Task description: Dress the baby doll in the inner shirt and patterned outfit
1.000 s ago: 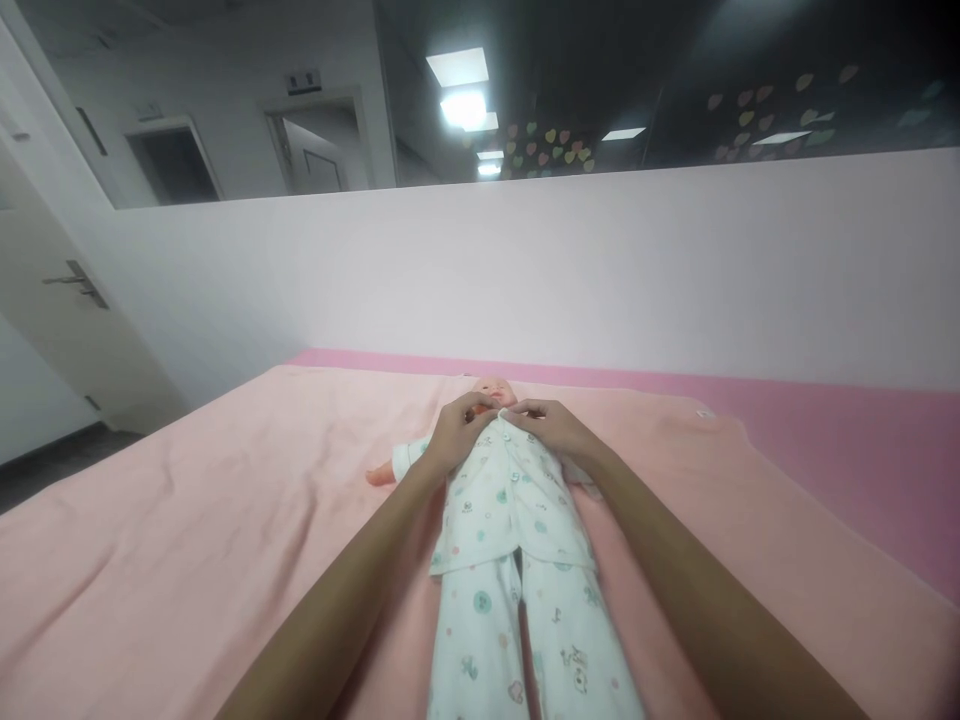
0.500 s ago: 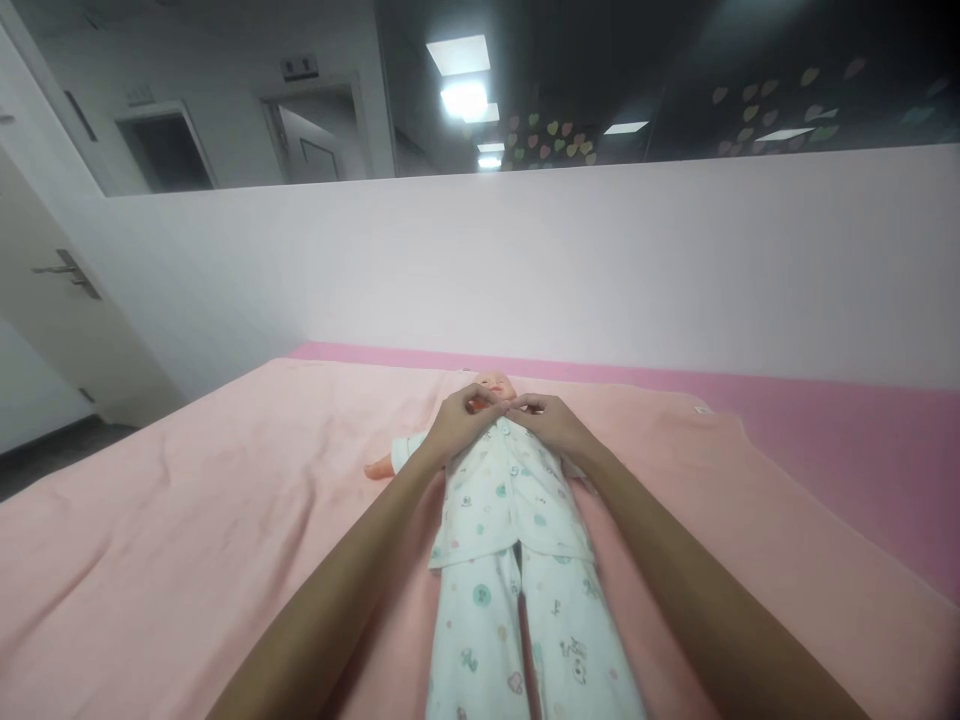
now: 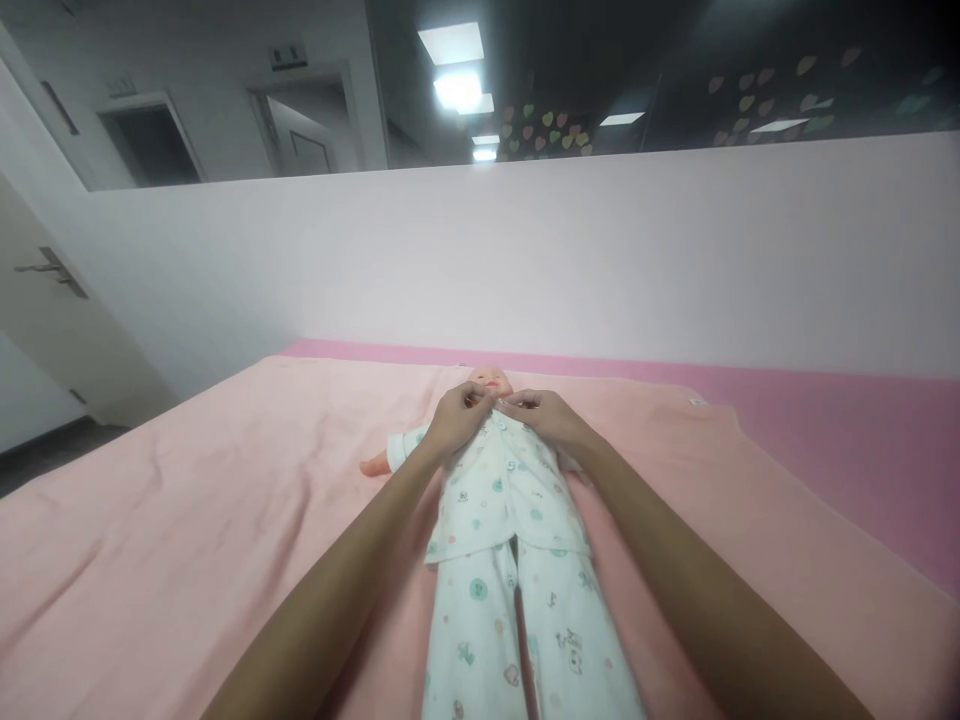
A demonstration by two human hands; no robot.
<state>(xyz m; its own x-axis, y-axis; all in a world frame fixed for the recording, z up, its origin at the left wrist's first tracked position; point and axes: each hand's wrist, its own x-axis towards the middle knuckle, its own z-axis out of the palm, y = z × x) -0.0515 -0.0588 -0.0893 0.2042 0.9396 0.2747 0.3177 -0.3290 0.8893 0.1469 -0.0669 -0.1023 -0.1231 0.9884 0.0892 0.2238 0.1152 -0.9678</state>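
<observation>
A baby doll lies on its back on a pink blanket, head away from me. It wears a white patterned top and matching trousers. My left hand and my right hand meet at the doll's collar, just under its chin. Both pinch the top edge of the white top, fingers curled together. One doll arm sticks out to the left from its sleeve.
A darker pink mat shows beyond the blanket on the right. A low white wall runs behind the bed. A white door with a handle stands at the left.
The view has tilted slightly, so everything sits a little higher and farther. My hands stay at the doll's collar, drawn a bit closer together.
</observation>
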